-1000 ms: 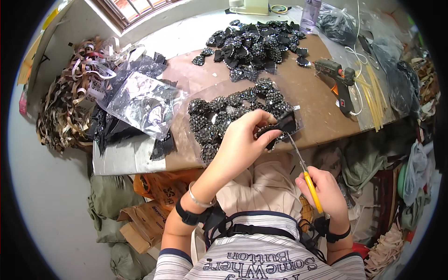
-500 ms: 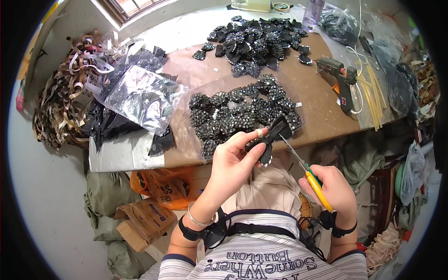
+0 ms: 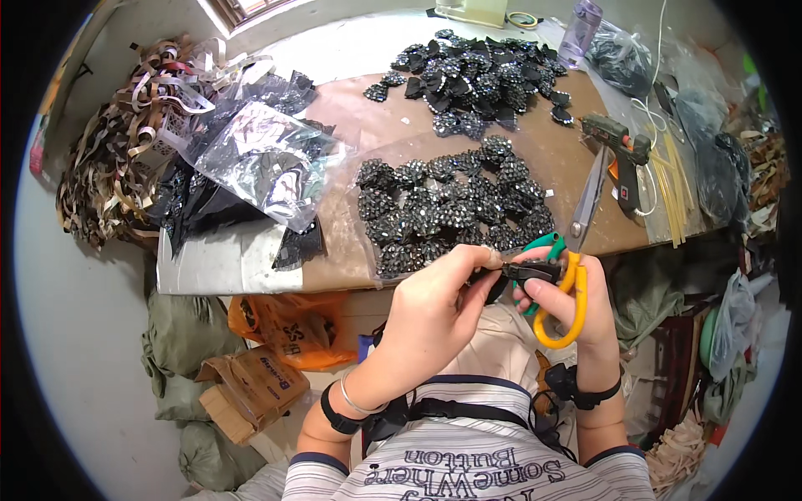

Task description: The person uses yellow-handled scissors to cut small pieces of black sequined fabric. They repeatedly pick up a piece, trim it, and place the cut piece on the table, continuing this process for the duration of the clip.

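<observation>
1. Head view: the left hand [image 3: 430,305] pinches a small black piece [image 3: 522,272] between thumb and fingertips, just off the near edge of the brown table [image 3: 368,125].
2. The right hand [image 3: 576,305] touches the same black piece with its fingertips, while its other fingers are hooked through the yellow handle of the scissors [image 3: 575,250]; the blades point up and away over the table's near edge.
3. On the table just beyond the hands lies a pile of 1 kind of dark sequinned bows [image 3: 455,204]; a second pile [image 3: 480,79] sits at the far side.
4. Right of the near pile lies a glue gun [image 3: 622,159] beside yellow glue sticks [image 3: 668,196].
5. Left of that pile rests a clear plastic bag [image 3: 267,163], with tangled ribbon scraps [image 3: 125,142] further left.
</observation>
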Tool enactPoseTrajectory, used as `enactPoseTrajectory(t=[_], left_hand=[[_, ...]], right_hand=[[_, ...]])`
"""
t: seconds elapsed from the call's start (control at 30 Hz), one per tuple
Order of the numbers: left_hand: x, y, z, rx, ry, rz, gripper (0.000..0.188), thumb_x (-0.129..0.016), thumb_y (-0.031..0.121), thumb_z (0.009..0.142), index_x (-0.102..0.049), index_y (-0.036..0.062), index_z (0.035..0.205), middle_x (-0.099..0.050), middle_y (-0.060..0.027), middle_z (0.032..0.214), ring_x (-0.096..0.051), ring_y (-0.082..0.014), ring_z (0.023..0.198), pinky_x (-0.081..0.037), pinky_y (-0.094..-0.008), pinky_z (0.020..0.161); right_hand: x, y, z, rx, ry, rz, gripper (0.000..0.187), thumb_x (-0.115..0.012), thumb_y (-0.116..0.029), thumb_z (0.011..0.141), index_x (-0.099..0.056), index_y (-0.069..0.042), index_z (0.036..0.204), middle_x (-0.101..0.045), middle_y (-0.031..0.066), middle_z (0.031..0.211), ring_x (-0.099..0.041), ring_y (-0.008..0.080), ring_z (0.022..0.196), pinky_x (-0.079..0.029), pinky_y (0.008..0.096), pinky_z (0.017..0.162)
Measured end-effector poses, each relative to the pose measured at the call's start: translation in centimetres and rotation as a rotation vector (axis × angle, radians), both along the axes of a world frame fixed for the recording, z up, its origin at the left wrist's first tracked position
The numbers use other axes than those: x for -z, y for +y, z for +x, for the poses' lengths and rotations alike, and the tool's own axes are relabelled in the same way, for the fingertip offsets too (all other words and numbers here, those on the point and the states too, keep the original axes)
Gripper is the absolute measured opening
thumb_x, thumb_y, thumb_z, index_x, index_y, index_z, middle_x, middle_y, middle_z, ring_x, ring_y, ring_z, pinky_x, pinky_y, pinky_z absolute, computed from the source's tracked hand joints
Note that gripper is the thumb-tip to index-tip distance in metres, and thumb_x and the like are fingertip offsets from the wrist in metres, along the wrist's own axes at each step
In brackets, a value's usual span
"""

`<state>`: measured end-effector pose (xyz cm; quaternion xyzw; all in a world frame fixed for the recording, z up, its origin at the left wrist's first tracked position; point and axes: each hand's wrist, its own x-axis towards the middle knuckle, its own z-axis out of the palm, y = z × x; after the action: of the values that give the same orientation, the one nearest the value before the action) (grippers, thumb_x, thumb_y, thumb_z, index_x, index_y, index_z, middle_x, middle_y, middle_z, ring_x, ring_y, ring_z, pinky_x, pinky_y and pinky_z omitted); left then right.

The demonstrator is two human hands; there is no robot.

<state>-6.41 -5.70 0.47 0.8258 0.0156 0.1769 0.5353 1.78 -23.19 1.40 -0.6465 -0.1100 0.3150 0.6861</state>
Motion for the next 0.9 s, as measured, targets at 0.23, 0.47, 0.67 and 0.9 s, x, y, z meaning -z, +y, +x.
enactPoseTrajectory(t=[0.23,0.47,0.67,0.9], left_hand=[[0.2,1.9,0.6,0.035,-0.203,0.227,0.033,-0.078,-0.008,0.067,-0.067,0.0037,0.096,-0.052,-0.0110,0.108,-0.064,-0.0170,0.079,-0.054,-0.0278,0.064],[0.0,1.2,1.2,-0.080,-0.193,0.017,0.030,-0.079,-0.005,0.069,-0.065,0.0013,0.095,-0.052,-0.0128,0.109,-0.063,-0.0175,0.084,-0.056,-0.0264,0.066],[-0.2,1.5,1.3,-0.141,-0.146,0.035,0.026,-0.079,-0.003,0.070,-0.064,-0.0014,0.091,-0.055,-0.0127,0.109,-0.062,-0.0139,0.085,-0.056,-0.0255,0.067],[0.9,2.4,2.0,-0.072,-0.035,-0.193,0.016,-0.074,-0.004,0.077,-0.060,-0.0043,0.084,-0.058,-0.0121,0.102,-0.060,-0.0116,0.087,-0.052,-0.0246,0.076]], right_hand=[[0.3,0.1,0.6,0.026,0.255,0.206,0.036,-0.063,-0.008,0.076,-0.059,0.008,0.108,-0.064,0.0150,0.076,-0.065,0.0195,0.062,-0.059,0.0335,0.058],[1.2,0.8,1.0,0.062,0.289,0.323,0.036,-0.063,-0.011,0.078,-0.057,0.005,0.110,-0.064,0.0153,0.076,-0.065,0.0207,0.060,-0.059,0.0360,0.059],[1.7,1.5,1.2,0.028,0.229,0.354,0.035,-0.063,-0.007,0.081,-0.055,0.006,0.112,-0.063,0.0166,0.082,-0.066,0.0244,0.071,-0.060,0.0399,0.064],[2.0,2.2,1.3,0.060,0.173,0.330,0.033,-0.061,-0.005,0.082,-0.054,0.008,0.112,-0.064,0.0164,0.086,-0.067,0.0239,0.074,-0.060,0.0401,0.066]])
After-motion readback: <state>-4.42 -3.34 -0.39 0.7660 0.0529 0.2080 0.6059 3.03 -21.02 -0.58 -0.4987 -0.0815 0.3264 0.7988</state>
